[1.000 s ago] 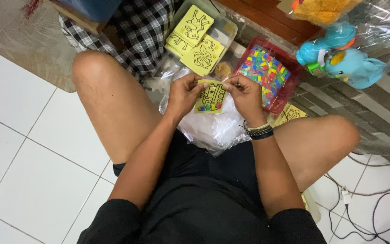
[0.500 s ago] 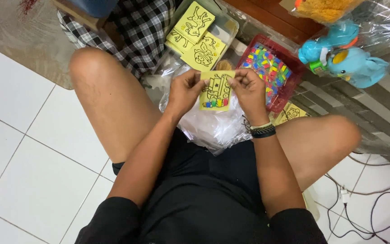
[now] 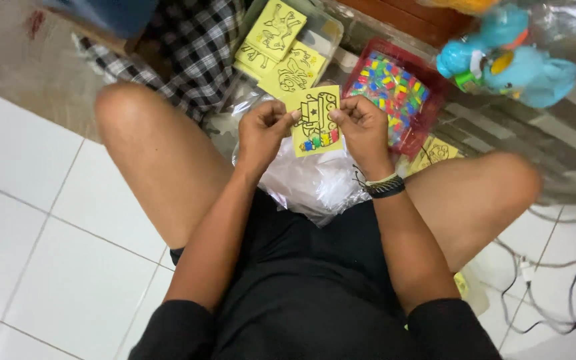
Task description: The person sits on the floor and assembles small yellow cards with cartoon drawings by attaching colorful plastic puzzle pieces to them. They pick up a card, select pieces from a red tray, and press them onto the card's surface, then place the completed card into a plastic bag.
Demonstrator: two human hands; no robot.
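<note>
I sit cross-legged on a tiled floor. Both hands hold a small yellow card (image 3: 315,121) with a black line drawing and a row of coloured dots along its lower edge. My left hand (image 3: 265,128) pinches the card's left edge. My right hand (image 3: 363,127), with a dark wristband below it, pinches the right edge. The card faces up, above a crumpled clear plastic bag (image 3: 315,183) in my lap. Just beyond the card lies a red tray (image 3: 428,80) filled with small multicoloured pieces.
A clear box (image 3: 331,30) with several more yellow drawing cards stands ahead. Another yellow card (image 3: 437,152) lies by my right knee. A checked cloth (image 3: 198,47) is at the upper left, blue plush toys (image 3: 508,63) in plastic at the upper right, cables (image 3: 555,293) at the right.
The card has turned from tilted and partly hidden to flat and fully facing up between both hands. The view has shifted slightly; the hands stay in the same place.
</note>
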